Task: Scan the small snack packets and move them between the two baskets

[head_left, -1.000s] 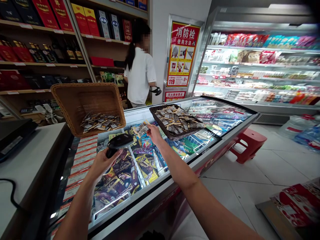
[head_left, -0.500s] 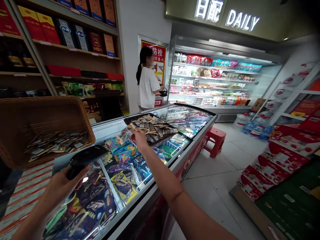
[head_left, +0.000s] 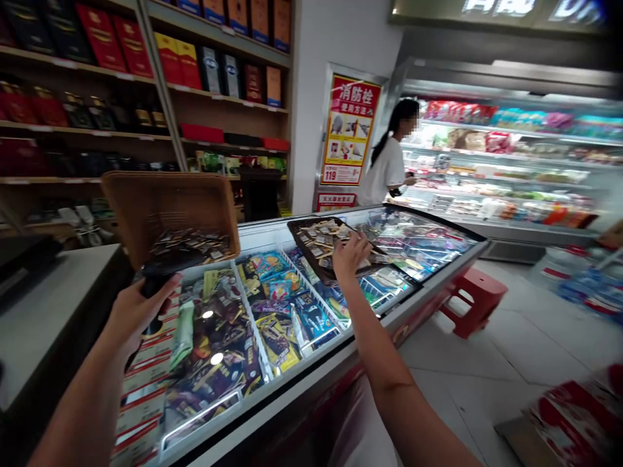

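Observation:
A black handheld barcode scanner is gripped in my left hand, its head pointing right across the near end of the glass-topped freezer. My right hand is over a dark woven basket, its fingers bent and a little apart among small flat packets. The fingertips are partly hidden, and I make out no packet lifted in them. Behind the scanner a tipped brown wicker basket holds more small packets.
The freezer holds colourful ice-cream packs under its glass. Striped price labels line its left end, beside a counter. A person in a white top stands beyond. A red stool and cartons are at right.
My view has swung left. My right hand has gone from beside the dark basket, with a blurred packet at its fingers, to over the packets. The scanner stays in my left hand.

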The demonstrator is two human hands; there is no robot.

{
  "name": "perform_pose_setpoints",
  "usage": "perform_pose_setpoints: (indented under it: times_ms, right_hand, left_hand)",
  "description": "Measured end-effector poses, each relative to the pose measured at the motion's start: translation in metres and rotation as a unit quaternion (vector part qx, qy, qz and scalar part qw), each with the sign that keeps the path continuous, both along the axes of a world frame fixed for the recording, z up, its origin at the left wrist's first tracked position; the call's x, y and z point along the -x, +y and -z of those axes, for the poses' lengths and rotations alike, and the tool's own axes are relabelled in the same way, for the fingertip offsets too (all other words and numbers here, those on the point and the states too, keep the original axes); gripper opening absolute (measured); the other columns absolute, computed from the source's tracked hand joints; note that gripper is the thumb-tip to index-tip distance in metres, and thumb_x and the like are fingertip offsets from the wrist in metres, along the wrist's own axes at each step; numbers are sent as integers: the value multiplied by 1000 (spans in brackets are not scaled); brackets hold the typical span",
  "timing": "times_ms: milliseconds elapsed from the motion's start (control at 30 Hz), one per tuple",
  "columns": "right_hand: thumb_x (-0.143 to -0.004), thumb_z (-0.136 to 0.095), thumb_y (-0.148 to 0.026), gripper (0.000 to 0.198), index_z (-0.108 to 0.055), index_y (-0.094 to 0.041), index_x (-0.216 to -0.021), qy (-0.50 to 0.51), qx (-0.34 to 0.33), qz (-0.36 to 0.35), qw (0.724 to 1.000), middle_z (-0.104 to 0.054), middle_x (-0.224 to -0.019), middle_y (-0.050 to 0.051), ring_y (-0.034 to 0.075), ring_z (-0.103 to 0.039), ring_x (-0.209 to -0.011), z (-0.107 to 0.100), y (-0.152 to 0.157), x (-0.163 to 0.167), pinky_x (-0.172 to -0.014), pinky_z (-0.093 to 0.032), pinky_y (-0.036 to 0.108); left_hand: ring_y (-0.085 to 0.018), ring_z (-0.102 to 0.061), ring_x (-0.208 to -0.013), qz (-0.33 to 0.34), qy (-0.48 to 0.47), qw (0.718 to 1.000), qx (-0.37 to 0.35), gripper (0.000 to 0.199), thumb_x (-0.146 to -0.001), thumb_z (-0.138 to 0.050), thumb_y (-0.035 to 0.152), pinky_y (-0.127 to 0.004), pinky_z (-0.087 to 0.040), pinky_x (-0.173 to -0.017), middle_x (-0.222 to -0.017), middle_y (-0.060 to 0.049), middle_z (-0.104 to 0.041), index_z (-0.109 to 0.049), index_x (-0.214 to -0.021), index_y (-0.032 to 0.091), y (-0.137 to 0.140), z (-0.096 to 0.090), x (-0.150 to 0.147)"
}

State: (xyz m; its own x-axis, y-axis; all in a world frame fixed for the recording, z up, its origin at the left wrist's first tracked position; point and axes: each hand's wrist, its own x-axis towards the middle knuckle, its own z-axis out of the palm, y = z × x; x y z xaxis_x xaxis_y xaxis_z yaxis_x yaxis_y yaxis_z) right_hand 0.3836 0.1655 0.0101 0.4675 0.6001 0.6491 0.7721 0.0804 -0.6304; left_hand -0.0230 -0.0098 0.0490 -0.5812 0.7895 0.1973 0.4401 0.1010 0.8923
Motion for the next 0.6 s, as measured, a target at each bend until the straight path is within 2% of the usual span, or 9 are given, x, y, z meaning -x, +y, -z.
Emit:
perform_pose_setpoints:
  times_ms: [67,100,167,233,333,400,467,533,600]
  right_hand:
    - [-105,-55,-23,32,-71,-16,-132,-59,-14,-115,992,-62,-149,24,40,-54,-140,-3,4,59,-120,-44,60]
    - [-106,-56,-24,28,-73,-18,-128,-94,-1,-187,978,-66,-143,21,37,-58,-136,-3,5,93,-119,-46,56]
    - [-110,-55,-27,25,-75,-21,-123,-152,68,-301,939,-72,-134,16,31,-65,-128,-2,8,165,-114,-51,47]
    - [-112,-55,-29,26,-74,-21,-127,-197,139,-365,899,-74,-131,14,28,-69,-123,5,13,231,-108,-54,42]
    - [-105,-66,-25,32,-72,-14,-135,-259,158,-390,869,-73,-138,20,32,-65,-134,18,22,298,-114,-52,43]
    - [-100,-69,-15,36,-73,-10,-135,-288,164,-398,855,-73,-140,24,35,-63,-139,25,30,318,-118,-50,47]
    - [-98,-66,-6,34,-77,-10,-130,-283,184,-407,849,-74,-139,25,37,-66,-139,28,37,323,-118,-51,49]
    - [-100,-59,-1,37,-79,-12,-129,-259,205,-406,852,-75,-139,25,38,-70,-135,29,41,318,-115,-54,49]
    - [-102,-53,1,46,-78,-16,-136,-223,206,-402,864,-74,-143,22,35,-74,-130,30,41,307,-111,-57,46]
  left_hand:
    - [-14,-49,-50,-35,-23,999,22,82,-43,-80,98,-26,-36,-48,-48,2,-58,-59,-71,25,-7,11,10]
    - [-15,-49,-50,-50,-24,998,35,81,-44,-79,98,-27,-35,-49,-48,2,-57,-58,-71,25,-10,17,14]
    - [-17,-51,-51,-80,5,996,43,76,-52,-74,98,-29,-36,-50,-48,2,-58,-58,-69,26,-14,25,21]
    - [-19,-55,-53,-107,30,993,47,70,-60,-70,95,-30,-38,-53,-48,1,-58,-58,-67,26,-17,32,27]
    - [-22,-60,-55,-128,33,990,49,61,-69,-68,88,-31,-39,-55,-50,-1,-61,-61,-70,27,-17,39,32]
    - [-24,-62,-55,-118,32,991,51,57,-72,-66,84,-32,-40,-55,-51,-1,-62,-62,-71,28,-15,44,34]
    - [-26,-64,-56,-102,44,992,53,55,-75,-66,83,-33,-41,-55,-51,-2,-63,-61,-72,28,-14,48,33]
    - [-27,-66,-58,-89,58,993,59,54,-76,-66,82,-33,-42,-56,-51,-2,-63,-61,-73,28,-13,50,31]
    - [-27,-66,-57,-82,64,993,64,53,-77,-67,81,-33,-42,-56,-51,-1,-62,-63,-74,28,-13,48,26]
